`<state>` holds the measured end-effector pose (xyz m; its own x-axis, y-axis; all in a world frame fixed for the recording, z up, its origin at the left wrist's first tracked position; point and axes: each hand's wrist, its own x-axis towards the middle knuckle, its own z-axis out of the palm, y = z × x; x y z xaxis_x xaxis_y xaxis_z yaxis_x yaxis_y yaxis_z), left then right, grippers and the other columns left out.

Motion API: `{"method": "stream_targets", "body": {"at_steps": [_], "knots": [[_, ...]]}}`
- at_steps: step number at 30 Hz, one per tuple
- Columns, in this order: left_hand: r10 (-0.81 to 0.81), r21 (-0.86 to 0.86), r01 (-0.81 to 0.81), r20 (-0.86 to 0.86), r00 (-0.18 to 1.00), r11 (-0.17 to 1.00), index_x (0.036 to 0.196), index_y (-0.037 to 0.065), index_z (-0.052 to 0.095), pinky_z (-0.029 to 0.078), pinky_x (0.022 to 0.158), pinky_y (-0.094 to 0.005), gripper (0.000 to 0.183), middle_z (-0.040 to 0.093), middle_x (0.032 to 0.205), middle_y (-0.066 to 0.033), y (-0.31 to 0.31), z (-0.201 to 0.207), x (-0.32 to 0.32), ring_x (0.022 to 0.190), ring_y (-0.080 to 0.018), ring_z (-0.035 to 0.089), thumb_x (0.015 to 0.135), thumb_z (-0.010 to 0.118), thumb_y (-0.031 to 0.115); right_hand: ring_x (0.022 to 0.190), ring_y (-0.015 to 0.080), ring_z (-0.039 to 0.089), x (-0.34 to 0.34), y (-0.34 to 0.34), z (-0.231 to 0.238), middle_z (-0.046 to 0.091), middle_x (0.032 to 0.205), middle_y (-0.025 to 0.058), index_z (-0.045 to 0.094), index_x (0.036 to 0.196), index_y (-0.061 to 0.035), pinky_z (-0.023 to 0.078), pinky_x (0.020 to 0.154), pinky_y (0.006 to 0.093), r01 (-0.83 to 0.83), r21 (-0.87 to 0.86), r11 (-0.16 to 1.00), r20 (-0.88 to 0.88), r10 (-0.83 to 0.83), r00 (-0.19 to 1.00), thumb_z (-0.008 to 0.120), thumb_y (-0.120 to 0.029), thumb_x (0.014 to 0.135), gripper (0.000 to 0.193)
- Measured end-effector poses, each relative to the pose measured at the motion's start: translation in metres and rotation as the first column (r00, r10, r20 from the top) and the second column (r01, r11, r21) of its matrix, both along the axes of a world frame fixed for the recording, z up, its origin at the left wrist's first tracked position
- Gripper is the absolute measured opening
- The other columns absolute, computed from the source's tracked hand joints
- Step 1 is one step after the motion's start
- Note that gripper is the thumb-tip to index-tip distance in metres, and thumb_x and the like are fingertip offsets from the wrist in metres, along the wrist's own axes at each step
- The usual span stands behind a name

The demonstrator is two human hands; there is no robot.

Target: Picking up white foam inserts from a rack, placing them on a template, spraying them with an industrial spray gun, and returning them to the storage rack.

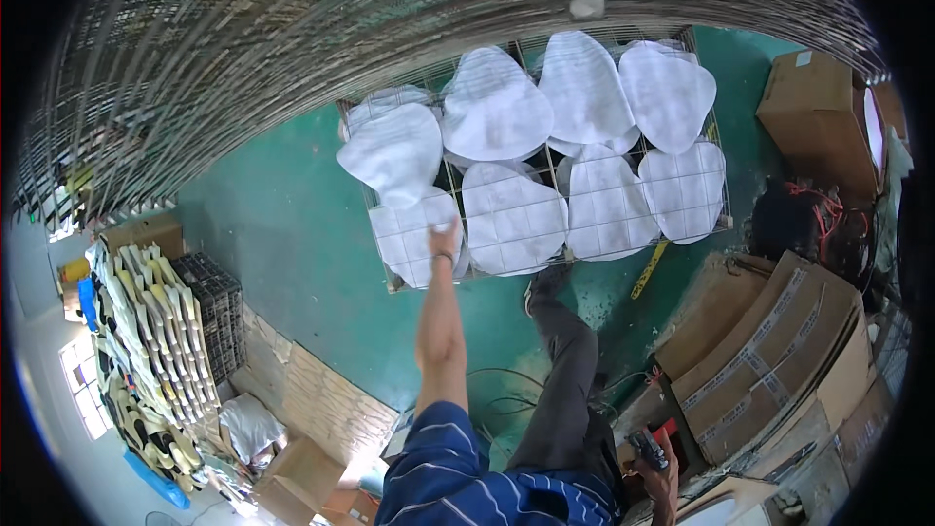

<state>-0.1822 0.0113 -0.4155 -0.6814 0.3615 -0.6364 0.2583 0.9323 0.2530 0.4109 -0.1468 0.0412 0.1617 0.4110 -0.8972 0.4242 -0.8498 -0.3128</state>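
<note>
My left hand [443, 236] reaches out over the lower-left white rounded sheet [407, 245] on a wire mesh rack. Its fingers are small in the view, and I cannot tell whether they grip the sheet or only rest on it. Just beyond lies another white sheet [394, 151], its narrow end overlapping the nearer one. Several similar sheets lie in two rows on the wire rack [560, 258], some of them layered. Low on the right, my right hand [664, 479] is closed around a dark handheld tool [645, 446] whose exact kind is unclear.
Stacked wire racks [292, 39] arch across the top. Cardboard sheets [769, 360] and a cardboard box [818, 117] stand at the right. A stack of pale curved pieces [156, 321] is at the left, beside a dark crate [206, 302]. Thin cables [502, 372] cross the green floor [282, 224].
</note>
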Motion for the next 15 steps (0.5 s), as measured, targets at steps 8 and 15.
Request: {"method": "stream_targets", "body": {"at_steps": [8,15], "knots": [[-0.641,0.461,0.461,0.395,0.658,0.758,0.142,0.009,0.055,0.056,0.086,-0.0371,0.064,0.076,0.1,-0.0067,-0.054,0.193,0.291,0.093,-0.0219,0.073,0.088,0.077,0.035,0.09,0.0202,0.064,0.018,-0.053,0.095,0.07,0.108,0.0126,0.042,0.152,0.0,0.051,0.083,0.0313,0.239,0.269,0.933,0.118,-0.278,0.953,0.07,-0.003,0.071,0.086],[-0.747,0.527,0.534,0.525,0.407,0.661,0.138,0.006,0.06,0.054,0.08,-0.0285,0.048,0.072,0.101,-0.006,-0.098,0.291,0.379,0.088,-0.0128,0.066,0.092,0.072,0.018,0.11,0.0313,0.066,0.076,-0.19,0.231,0.069,0.121,0.0205,0.054,0.143,-0.001,0.05,0.096,0.0361,0.257,0.538,0.803,0.415,-0.518,0.748,0.075,-0.004,0.079,0.067]]}}
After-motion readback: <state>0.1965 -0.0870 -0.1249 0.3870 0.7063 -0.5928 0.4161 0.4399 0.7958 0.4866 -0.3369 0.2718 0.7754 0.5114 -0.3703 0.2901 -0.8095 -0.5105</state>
